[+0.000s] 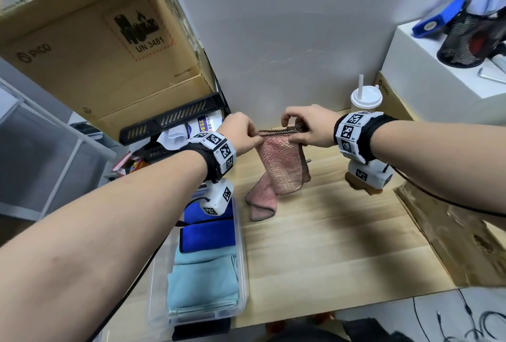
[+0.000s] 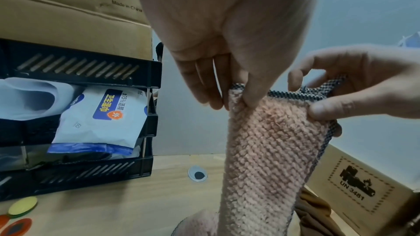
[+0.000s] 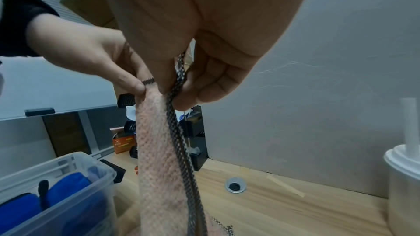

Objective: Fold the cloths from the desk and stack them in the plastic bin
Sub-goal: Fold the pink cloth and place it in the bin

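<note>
A pink cloth (image 1: pixel 278 166) with a dark checked hem hangs above the wooden desk (image 1: pixel 328 232), its lower end resting on the wood. My left hand (image 1: pixel 246 136) pinches the top hem at its left corner, and my right hand (image 1: pixel 299 129) pinches the top hem at its right corner. The left wrist view has the pink cloth (image 2: pixel 270 146) held by my left hand (image 2: pixel 236 100) and right hand (image 2: pixel 322 107). In the right wrist view the cloth (image 3: pixel 159 159) hangs edge-on. The clear plastic bin (image 1: pixel 242 267) at the desk's left holds folded blue cloths (image 1: pixel 208 232) and light teal cloths (image 1: pixel 202 284).
A big cardboard box (image 1: pixel 95 40) sits on a black tray rack (image 1: pixel 175 120) at the left. A white lidded cup (image 1: pixel 365 100) with a straw stands behind my right wrist. A brown cloth (image 1: pixel 358 181) lies under that wrist. More cardboard (image 1: pixel 451 240) lies at the right.
</note>
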Demonstrator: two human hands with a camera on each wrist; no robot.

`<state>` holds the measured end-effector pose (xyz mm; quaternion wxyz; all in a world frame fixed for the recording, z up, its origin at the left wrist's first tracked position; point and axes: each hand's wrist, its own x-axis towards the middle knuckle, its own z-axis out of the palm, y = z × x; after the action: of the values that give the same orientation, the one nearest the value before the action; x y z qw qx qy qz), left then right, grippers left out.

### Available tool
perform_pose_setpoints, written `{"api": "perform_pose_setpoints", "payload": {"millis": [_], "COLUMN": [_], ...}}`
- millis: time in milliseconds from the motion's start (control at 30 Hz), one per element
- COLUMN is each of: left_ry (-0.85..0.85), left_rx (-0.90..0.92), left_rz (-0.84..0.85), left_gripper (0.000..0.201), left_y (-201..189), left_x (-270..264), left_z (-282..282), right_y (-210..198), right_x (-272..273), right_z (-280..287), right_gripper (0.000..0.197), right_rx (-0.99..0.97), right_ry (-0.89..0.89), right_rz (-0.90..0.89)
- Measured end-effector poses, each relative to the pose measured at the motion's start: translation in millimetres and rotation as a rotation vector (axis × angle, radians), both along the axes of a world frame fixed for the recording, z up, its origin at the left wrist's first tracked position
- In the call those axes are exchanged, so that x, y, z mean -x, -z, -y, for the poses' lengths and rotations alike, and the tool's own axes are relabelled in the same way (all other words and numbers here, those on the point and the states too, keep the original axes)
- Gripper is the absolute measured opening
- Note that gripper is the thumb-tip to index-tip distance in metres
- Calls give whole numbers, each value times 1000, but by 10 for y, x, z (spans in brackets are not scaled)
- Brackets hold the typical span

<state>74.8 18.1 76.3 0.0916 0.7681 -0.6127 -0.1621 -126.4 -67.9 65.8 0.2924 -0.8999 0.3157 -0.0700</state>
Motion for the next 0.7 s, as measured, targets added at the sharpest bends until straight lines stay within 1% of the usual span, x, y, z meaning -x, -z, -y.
{"api": "perform_pose_setpoints", "payload": {"millis": [67, 200, 233, 300, 400, 467, 567, 633, 700], "left_ry": [22, 51, 53, 73, 121, 153, 209, 238, 261], "left_rx": [47, 185, 213, 244, 229, 155, -50, -200, -367], "left_rz": [-37, -70, -82, -92, -114, -65, 57, 61, -2], "left_gripper": [17, 5, 8, 22, 36, 37, 16, 17, 24], "left_y": [-105, -280, -304, -315, -305, -285, -174, -8, 219], "left_x": [20, 76, 94, 120, 191, 255, 391, 505, 644], "left_z": [17, 72, 80, 83, 61, 45, -2, -73, -190], "right_y": [-37, -126, -149, -183, -199, -182, -111, -7, 146], "right_x": [42, 67, 79, 103, 185, 249, 348, 433, 513], "right_z": [34, 119, 126, 126, 109, 77, -36, -170, -321], "right_gripper": [24, 14, 12, 10, 12, 11, 9, 10, 16], "right_rx": [21, 159, 168, 181, 198, 194, 104, -10, -109], "right_ry": [37, 136, 155, 196, 255, 257, 211, 154, 116], "right_rz": [-13, -69, -59, -20, 24, 11, -122, -252, -371]}}
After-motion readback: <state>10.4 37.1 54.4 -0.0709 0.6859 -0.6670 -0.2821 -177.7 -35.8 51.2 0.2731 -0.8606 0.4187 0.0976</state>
